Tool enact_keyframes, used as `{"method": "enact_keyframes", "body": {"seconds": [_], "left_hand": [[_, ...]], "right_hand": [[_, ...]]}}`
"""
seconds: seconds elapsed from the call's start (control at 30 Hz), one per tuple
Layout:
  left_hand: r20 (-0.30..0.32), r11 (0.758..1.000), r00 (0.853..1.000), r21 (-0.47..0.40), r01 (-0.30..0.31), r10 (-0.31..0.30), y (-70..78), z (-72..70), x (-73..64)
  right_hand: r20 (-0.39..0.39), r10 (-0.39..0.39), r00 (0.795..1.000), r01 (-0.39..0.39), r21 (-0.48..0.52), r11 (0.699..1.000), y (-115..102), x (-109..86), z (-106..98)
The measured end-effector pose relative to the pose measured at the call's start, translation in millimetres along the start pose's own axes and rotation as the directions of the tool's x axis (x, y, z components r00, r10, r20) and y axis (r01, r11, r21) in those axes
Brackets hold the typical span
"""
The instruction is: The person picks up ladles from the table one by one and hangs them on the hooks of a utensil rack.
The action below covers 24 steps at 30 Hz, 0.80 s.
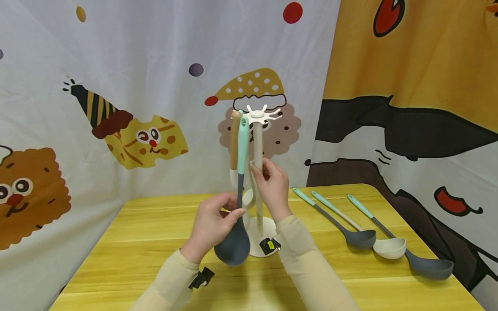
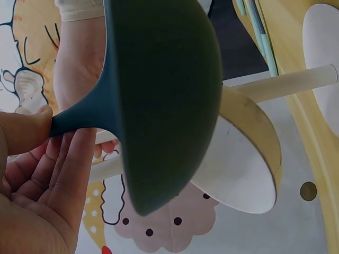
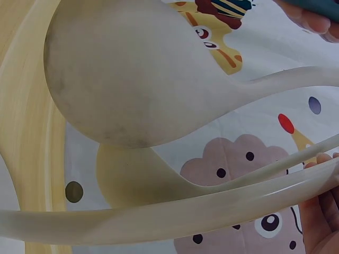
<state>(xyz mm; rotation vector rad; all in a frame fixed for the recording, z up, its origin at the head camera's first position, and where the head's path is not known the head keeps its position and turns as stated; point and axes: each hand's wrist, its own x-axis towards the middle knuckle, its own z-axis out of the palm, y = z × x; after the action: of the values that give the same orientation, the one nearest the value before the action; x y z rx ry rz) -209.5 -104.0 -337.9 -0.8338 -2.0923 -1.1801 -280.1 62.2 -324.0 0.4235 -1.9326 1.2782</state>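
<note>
My left hand point(image 1: 213, 222) pinches a dark grey ladle point(image 1: 233, 246) by its stem just above the bowl; its mint handle point(image 1: 243, 144) points up beside the rack's hooks. I cannot tell whether its hole is on a hook. With my right hand point(image 1: 272, 185) I grip the pole of a white utensil rack point(image 1: 258, 181), hooks spread at its top. A wooden-handled utensil point(image 1: 234, 142) hangs on the rack's left side. Behind the dark ladle, a white ladle point(image 2: 238, 164) shows in the left wrist view. In the right wrist view, two pale bowls hang near the pole, the larger a ladle point(image 3: 132, 74).
On the right of the wooden table point(image 1: 155, 242) lie a grey ladle point(image 1: 359, 238), a white ladle point(image 1: 389, 248) and another grey ladle point(image 1: 432, 267), all with mint handles pointing away. A printed curtain point(image 1: 155, 65) hangs behind the table.
</note>
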Motion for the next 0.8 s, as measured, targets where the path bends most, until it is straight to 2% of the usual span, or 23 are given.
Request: {"method": "enact_keyframes", "body": {"seconds": [0.27, 0.8], "left_hand": [[-0.005, 1.000, 1.000, 0.005, 0.001, -0.001, -2.6, 5.0, -1.0], [0.013, 0.999, 0.999, -0.019, 0.044, -0.044, -2.6, 9.9, -1.5]], "right_hand": [[0.005, -0.001, 1.000, 0.001, 0.016, 1.000, -0.3, -0.2, -0.1], [0.005, -0.002, 1.000, 0.002, 0.025, 1.000, -0.3, -0.4, -0.9]]}}
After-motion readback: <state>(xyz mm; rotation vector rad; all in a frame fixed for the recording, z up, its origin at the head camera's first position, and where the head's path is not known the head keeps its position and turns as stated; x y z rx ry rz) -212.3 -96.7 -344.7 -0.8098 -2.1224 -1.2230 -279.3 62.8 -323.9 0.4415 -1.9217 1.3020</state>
